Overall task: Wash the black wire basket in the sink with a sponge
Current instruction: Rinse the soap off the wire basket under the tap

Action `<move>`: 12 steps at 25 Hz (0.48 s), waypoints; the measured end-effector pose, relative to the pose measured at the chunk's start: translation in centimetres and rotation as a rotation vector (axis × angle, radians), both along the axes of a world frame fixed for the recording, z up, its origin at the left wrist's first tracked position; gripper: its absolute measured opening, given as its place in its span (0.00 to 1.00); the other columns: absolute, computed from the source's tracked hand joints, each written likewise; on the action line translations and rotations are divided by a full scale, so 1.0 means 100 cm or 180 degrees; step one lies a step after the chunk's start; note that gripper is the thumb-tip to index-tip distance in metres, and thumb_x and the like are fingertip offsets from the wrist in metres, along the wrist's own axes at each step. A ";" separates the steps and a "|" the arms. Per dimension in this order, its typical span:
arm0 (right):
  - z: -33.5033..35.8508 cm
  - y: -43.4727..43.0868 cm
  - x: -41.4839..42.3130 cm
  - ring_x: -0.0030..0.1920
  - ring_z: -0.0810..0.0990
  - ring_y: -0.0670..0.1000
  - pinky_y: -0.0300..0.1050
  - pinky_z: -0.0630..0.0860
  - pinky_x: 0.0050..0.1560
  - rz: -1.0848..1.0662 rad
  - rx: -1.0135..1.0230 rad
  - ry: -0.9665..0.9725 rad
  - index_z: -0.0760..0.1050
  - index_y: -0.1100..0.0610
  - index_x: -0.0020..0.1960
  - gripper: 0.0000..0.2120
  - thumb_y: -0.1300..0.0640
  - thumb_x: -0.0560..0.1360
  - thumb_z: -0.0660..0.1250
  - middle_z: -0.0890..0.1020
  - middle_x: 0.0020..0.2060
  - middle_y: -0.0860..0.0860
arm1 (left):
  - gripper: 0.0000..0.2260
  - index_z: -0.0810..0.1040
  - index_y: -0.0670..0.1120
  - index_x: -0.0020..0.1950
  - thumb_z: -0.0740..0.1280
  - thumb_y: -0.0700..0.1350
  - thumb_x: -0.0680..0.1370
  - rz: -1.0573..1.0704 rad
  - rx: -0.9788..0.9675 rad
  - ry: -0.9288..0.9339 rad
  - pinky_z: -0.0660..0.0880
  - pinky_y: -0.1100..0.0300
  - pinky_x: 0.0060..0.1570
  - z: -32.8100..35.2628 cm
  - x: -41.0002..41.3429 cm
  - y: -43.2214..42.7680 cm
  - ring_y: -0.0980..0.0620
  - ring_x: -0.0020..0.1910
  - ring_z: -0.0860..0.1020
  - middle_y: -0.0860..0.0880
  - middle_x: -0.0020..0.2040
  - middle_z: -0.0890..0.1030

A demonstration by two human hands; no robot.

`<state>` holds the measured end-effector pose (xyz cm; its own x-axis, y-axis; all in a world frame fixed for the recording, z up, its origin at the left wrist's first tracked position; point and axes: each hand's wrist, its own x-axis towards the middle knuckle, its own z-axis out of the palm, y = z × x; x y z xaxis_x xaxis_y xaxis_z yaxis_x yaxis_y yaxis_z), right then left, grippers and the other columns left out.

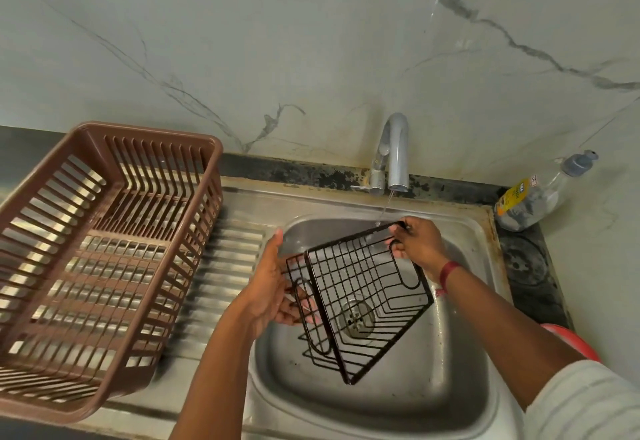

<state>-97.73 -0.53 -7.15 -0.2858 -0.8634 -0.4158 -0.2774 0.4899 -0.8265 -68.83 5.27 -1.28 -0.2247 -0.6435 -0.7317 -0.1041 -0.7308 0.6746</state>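
We hold the black wire basket (363, 296) tilted above the sink (453, 380) drain. Our left hand (273, 289) grips its left end panel; our right hand (417, 242) grips the upper corner, under a thin stream from the tap (396, 152).

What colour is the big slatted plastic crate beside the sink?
Brown. The slatted plastic crate sits on the steel draining board; the head view shows it.
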 end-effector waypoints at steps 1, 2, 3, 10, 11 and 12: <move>0.002 -0.004 0.002 0.36 0.82 0.50 0.49 0.83 0.41 0.0053 -0.0061 0.0085 0.78 0.60 0.49 0.04 0.60 0.79 0.67 0.85 0.45 0.62 | 0.39 0.80 0.52 0.62 0.45 0.78 0.75 -0.0161 0.0071 -0.0114 0.82 0.46 0.48 0.001 -0.003 -0.002 0.41 0.48 0.87 0.40 0.52 0.87; 0.007 -0.008 0.004 0.35 0.82 0.49 0.43 0.82 0.36 0.0107 -0.0122 0.0233 0.79 0.60 0.49 0.04 0.59 0.79 0.67 0.85 0.44 0.60 | 0.39 0.82 0.50 0.61 0.47 0.77 0.75 -0.0315 0.0124 -0.0236 0.80 0.50 0.45 0.001 -0.004 -0.005 0.42 0.44 0.87 0.40 0.50 0.87; 0.010 -0.012 0.004 0.35 0.82 0.49 0.39 0.81 0.34 0.0147 -0.0193 0.0360 0.79 0.58 0.49 0.04 0.59 0.79 0.67 0.85 0.43 0.58 | 0.39 0.82 0.47 0.60 0.50 0.77 0.75 -0.0487 0.0157 -0.0300 0.79 0.52 0.44 0.003 -0.006 -0.009 0.43 0.43 0.87 0.39 0.50 0.87; 0.023 -0.039 0.009 0.38 0.83 0.58 0.56 0.82 0.46 0.0603 -0.0583 0.0772 0.80 0.52 0.43 0.06 0.59 0.78 0.68 0.84 0.37 0.52 | 0.30 0.77 0.37 0.68 0.70 0.51 0.68 0.0173 -0.0253 0.0498 0.82 0.50 0.54 -0.009 -0.014 -0.038 0.43 0.52 0.83 0.36 0.60 0.84; 0.024 -0.042 0.011 0.37 0.82 0.54 0.54 0.81 0.46 0.0757 -0.0646 0.0894 0.82 0.54 0.45 0.05 0.60 0.78 0.68 0.83 0.36 0.50 | 0.31 0.76 0.37 0.69 0.69 0.52 0.69 0.0020 -0.0141 0.0590 0.84 0.54 0.45 -0.006 -0.015 -0.039 0.43 0.50 0.83 0.35 0.59 0.84; 0.025 -0.044 0.015 0.36 0.81 0.51 0.51 0.81 0.46 0.0915 -0.0691 0.1000 0.83 0.57 0.46 0.05 0.60 0.78 0.68 0.82 0.36 0.48 | 0.30 0.75 0.39 0.69 0.68 0.55 0.72 -0.0122 -0.0049 0.0673 0.83 0.56 0.38 -0.006 -0.017 -0.039 0.44 0.48 0.82 0.36 0.60 0.83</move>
<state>-96.26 -4.91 -4.65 -0.1055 -0.9832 -0.1487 -0.6292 0.1818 -0.7557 -70.50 1.38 -1.88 -0.3967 -0.6423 -0.6558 0.0136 -0.7185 0.6954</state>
